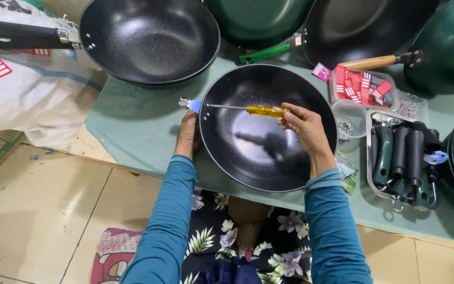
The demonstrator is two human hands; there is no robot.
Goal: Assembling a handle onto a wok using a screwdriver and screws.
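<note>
Left hand [188, 134]: gripping the left rim of the black pan [269, 158], fingers curled around the edge.
Right hand [305, 124]: pinching the yellow screwdriver [265, 110] by its handle, tip pointing left toward the bracket [189, 104].
Pan: lying on the green table [132, 131], near the middle.
Near right: tray of handles [403, 158], small box of screws [349, 123].
Risk: tip probably slipping off and scratching the dark coating, if holding at an angle.

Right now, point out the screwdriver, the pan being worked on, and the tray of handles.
screwdriver [265, 110], head view, on its yellow handle.
pan [248, 152], head view, on its bare black inside.
tray of handles [370, 173], head view, on its left metal rim.
</note>
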